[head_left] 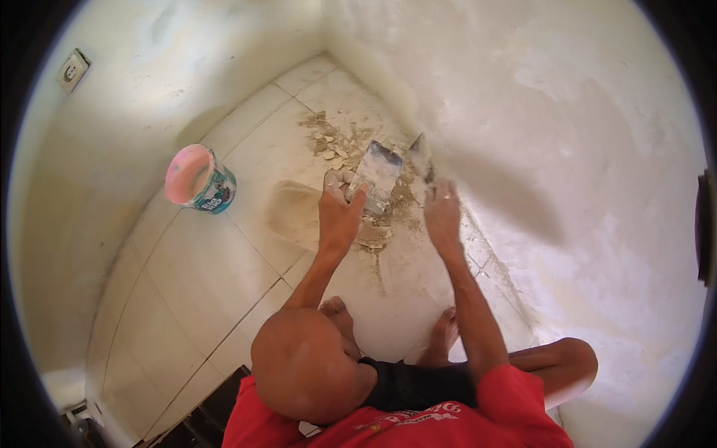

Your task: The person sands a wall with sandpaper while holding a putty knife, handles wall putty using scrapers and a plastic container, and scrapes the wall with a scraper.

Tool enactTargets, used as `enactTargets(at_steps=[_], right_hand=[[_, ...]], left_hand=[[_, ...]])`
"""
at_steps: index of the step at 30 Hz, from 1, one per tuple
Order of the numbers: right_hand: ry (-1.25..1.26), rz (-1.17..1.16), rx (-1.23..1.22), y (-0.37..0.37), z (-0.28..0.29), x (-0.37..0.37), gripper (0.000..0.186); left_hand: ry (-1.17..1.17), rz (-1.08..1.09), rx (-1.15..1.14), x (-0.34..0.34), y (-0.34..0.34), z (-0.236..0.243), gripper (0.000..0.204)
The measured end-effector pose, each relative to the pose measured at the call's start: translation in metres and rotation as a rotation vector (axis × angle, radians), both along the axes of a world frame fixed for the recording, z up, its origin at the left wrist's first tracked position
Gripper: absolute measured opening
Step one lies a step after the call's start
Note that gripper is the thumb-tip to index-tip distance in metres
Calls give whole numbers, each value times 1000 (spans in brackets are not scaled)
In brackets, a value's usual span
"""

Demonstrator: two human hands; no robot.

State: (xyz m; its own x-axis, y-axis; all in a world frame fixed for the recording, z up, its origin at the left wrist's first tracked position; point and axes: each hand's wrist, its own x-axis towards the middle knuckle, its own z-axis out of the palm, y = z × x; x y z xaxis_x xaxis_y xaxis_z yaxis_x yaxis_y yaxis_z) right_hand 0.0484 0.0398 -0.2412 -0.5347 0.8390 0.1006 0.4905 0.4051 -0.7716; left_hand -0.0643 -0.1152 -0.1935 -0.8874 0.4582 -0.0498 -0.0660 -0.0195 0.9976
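My left hand (339, 209) is closed on the near left edge of a flat rectangular plate (379, 173), its thumb on top. Pale putty smears the plate's face, and its far end is dark. To the right, my right hand (442, 213) grips a putty knife (421, 155), its blade pointing away from me and standing close to the right wall. A small gap separates the blade from the plate. Both tools are held above the floor, over scattered crumbs of plaster debris (336, 145). Pale dust whitens the fingers of my right hand.
A pink and teal bucket (216, 190) stands on the white tiled floor (179, 299) at the left. Patchy plastered walls (567, 97) meet in the far corner. A socket (72, 71) sits on the left wall. My bare feet (441, 332) rest close by.
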Motion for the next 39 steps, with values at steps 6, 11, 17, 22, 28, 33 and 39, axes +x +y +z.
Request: enactTargets(at_steps=[6,11,17,22,28,33,39], right_hand=[[117,199,163,-25,86,8,31],[220,363,122,-22,89,12,28],[234,591,173,-5,85,14,25],[115,564,542,14,38,0,26],[133,235,536,18,63,5,20],[375,301,252,-23,105,28,24],[261,654,475,-34,66,15,26]], left_hand=[[196,56,-142,-18,-24,-9,15],[614,18,-109,-31,-40,-13,14],[902,-50,-72,-43,-58,-2,22],[951,-40,25,-44,-69,-2,28],[945,-56,-25,-48,-69,-6,28],[903,0,-40,-52,-81,-16,29],[989,-13,-66,-56,-74,-6,29]])
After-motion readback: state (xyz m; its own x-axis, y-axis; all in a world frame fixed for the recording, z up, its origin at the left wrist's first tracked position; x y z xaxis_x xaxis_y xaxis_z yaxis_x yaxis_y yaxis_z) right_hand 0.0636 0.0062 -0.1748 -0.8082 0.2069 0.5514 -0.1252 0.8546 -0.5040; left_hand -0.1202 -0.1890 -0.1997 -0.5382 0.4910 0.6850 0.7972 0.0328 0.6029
